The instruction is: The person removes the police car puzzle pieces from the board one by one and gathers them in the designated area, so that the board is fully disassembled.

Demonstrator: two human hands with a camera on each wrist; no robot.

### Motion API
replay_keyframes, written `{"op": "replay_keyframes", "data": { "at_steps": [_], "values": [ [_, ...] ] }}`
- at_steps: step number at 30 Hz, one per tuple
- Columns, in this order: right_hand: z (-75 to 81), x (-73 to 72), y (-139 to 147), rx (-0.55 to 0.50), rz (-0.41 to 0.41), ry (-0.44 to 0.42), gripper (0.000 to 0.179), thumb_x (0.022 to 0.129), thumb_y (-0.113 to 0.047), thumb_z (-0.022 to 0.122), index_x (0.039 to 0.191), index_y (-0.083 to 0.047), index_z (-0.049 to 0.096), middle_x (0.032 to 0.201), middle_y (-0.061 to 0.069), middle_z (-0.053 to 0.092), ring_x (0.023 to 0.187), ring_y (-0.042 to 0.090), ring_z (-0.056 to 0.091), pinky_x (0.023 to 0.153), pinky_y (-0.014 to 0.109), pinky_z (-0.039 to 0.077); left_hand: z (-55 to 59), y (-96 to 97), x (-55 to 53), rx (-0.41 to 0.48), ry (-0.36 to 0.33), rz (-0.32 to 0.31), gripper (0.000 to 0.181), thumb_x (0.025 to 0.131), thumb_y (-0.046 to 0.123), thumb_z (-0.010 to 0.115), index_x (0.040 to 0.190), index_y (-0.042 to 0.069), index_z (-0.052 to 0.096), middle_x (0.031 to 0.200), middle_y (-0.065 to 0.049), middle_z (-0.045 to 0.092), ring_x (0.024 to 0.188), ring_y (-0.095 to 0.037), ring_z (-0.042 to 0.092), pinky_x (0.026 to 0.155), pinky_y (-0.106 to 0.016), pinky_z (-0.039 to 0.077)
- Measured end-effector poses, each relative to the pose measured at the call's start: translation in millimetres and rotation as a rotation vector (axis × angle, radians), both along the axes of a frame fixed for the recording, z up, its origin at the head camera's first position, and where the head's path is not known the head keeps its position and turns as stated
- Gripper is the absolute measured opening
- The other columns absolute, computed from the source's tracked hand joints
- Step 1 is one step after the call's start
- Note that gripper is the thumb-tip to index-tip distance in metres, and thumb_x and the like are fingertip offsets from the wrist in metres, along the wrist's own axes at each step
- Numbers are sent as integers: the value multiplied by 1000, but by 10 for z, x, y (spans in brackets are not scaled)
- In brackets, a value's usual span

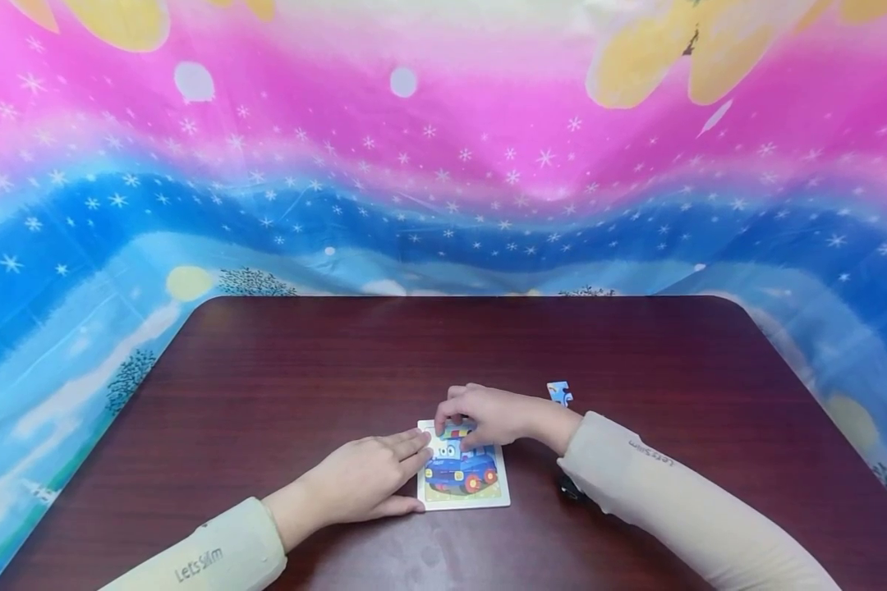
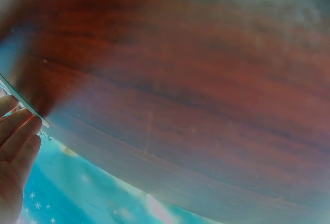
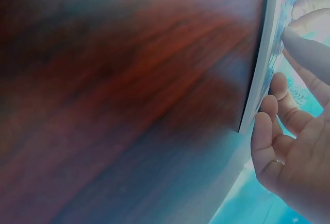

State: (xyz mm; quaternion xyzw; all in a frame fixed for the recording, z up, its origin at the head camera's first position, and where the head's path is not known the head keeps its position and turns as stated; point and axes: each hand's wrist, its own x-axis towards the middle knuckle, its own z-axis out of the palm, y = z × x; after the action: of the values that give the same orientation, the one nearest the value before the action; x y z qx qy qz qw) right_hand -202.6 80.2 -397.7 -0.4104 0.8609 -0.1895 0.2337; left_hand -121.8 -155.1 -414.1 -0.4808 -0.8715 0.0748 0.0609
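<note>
A square picture puzzle (image 1: pixel 464 476) with a white frame and a blue cartoon car lies on the table. My left hand (image 1: pixel 365 476) rests at its left side, fingers extended over the upper left edge and thumb at the lower left corner. My right hand (image 1: pixel 491 414) arches over the puzzle's top part, with bent fingers and the thumb down at the picture near the car's red and yellow roof light. In the right wrist view, fingertips of the right hand (image 3: pixel 296 131) come right at the puzzle's surface (image 3: pixel 276 44); whether they pinch a piece, I cannot tell.
A loose light-blue puzzle piece (image 1: pixel 559 392) lies just beyond the right wrist. A small black object (image 1: pixel 571 489) shows partly under the right cuff. The dark reddish-brown table (image 1: pixel 325 361) has rounded far corners, and a colourful patterned cloth (image 1: pixel 443 189) hangs behind it.
</note>
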Motion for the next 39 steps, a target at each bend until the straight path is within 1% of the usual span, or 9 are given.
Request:
{"op": "replay_keyframes", "data": {
  "at_steps": [8,16,25,29,33,39],
  "values": [
    [-14,14,-22,14,-11,-2,26,87,-13,76,108,-26,66,101,-6,56,98,11,49,87,28,49,0,-1,9,-5,8,-4,64,95,59,54,134,8,62,138,-8,62,129,-17,59,101,-30,52],
    [-12,21,-29,11,-6,11,28,86,-11,76,107,-26,65,101,-7,55,99,11,50,88,29,49,7,4,22,-13,10,3,64,95,59,54,133,9,61,139,-8,62,129,-17,59,100,-30,53],
    [8,19,-29,-3,5,0,28,87,-9,75,106,-25,63,102,-6,55,99,11,50,89,28,48,14,7,28,-7,10,3,64,94,59,55,133,9,61,139,-7,62,130,-16,58,99,-30,53],
    [35,3,-11,-27,15,-12,29,88,-6,72,109,-23,63,102,-5,57,95,13,52,86,27,48,11,6,27,-5,8,3,63,94,58,55,133,9,62,139,-7,62,129,-17,59,98,-29,53],
    [53,-18,14,-66,15,-42,27,90,-3,68,112,-18,63,101,-2,58,89,15,54,81,25,48,5,5,19,9,13,-6,63,94,58,56,132,8,63,137,-8,63,128,-18,60,98,-29,54],
    [50,-75,36,-129,7,-70,19,89,-1,68,105,-12,68,88,-1,61,78,6,53,74,20,48,12,5,8,17,8,-10,63,94,58,56,131,8,63,137,-9,63,128,-18,60,98,-30,54]
  ]
}}
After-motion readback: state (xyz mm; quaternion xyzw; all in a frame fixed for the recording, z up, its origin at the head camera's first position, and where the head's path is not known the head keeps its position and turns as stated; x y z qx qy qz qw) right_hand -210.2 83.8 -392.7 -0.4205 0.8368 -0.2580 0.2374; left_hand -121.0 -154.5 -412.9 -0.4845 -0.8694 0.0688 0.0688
